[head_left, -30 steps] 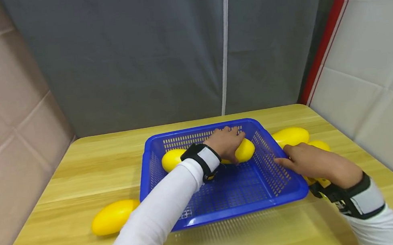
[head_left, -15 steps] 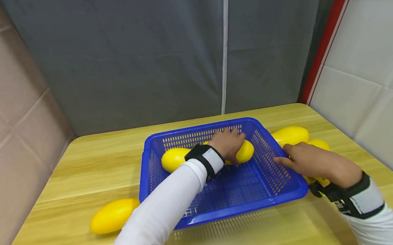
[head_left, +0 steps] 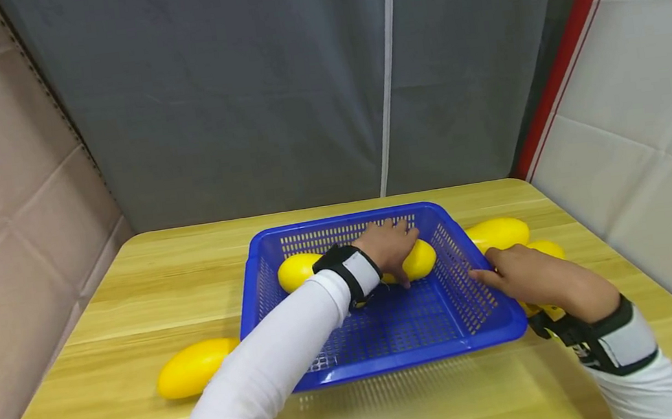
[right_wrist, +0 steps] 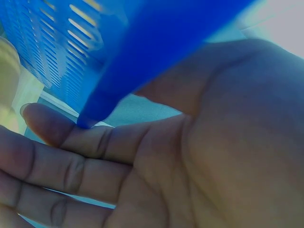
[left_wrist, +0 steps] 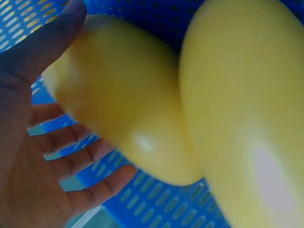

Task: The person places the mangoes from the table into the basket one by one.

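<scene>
A blue perforated plastic basket [head_left: 385, 370] sits mid-table with smooth yellow oval fruits inside. Over the one on the basket's right, a yellow oval fruit [head_left: 420, 260], lies my left hand [head_left: 385, 249]. In the left wrist view, its thumb [left_wrist: 52, 38] rests on that fruit's end and the fingers curl under the side. A second fruit [left_wrist: 242, 95] lies against it; its left end shows beside my wrist in the head view. My right hand [head_left: 524, 276] holds the basket's right rim [right_wrist: 156, 42], thumb inside and fingers outside.
Outside the basket's right wall lie more yellow fruits [head_left: 499, 232], partly hidden by my right hand. Another yellow fruit [head_left: 195, 368] lies on the wooden table [head_left: 134, 295] left of the basket, beside my left sleeve. A grey curtain [head_left: 237, 110] stands behind.
</scene>
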`<state>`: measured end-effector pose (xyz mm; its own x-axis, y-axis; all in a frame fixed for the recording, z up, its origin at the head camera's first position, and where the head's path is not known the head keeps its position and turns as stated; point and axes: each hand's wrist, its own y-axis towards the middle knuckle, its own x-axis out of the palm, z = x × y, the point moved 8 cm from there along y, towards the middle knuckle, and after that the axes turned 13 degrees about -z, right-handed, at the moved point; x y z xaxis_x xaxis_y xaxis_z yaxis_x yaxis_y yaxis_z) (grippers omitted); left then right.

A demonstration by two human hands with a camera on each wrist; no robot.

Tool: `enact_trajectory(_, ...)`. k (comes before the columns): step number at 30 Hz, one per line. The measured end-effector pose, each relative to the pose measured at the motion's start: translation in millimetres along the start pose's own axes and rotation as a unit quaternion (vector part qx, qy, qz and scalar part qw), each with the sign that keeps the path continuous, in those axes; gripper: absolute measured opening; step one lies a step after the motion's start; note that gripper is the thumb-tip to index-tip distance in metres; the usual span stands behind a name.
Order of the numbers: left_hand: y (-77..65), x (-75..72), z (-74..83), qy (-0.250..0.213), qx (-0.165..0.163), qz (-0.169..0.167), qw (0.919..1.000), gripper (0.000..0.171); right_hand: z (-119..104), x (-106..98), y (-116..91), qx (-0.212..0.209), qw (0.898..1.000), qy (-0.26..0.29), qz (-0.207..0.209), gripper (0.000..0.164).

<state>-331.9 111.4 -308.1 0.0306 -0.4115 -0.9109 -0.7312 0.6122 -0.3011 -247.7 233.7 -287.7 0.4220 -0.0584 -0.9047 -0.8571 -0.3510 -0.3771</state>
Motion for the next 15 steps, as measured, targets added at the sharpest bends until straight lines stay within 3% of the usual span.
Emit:
enact_trajectory(4, -13.1, -12.3, -4.7, 0.027, 0.017, 0.001, 0.9995, 0.092, 0, 1, 1, -0.002, 1.000, 0.006, -0.003, 0.038)
enact_trajectory(8, -39.5, -33.4, -16.3, 0.028, 0.034, 0.018, 0.9989, 0.083, 1, -1, 2, -0.001, 1.000, 0.001, -0.002, 0.038)
enact_trajectory(12, -66.4, -47.2, -40.1, 0.002, 0.024, 0.052, 0.9984, 0.076, 3, -2, 3, 0.002, 1.000, -0.006, 0.003, 0.038)
enact_trajectory(15, -85.8, -47.0, -62.1, -0.007, 0.002, 0.071, 0.9974, 0.074, 5, -1, 4, 0.003, 1.000, -0.001, -0.001, 0.038)
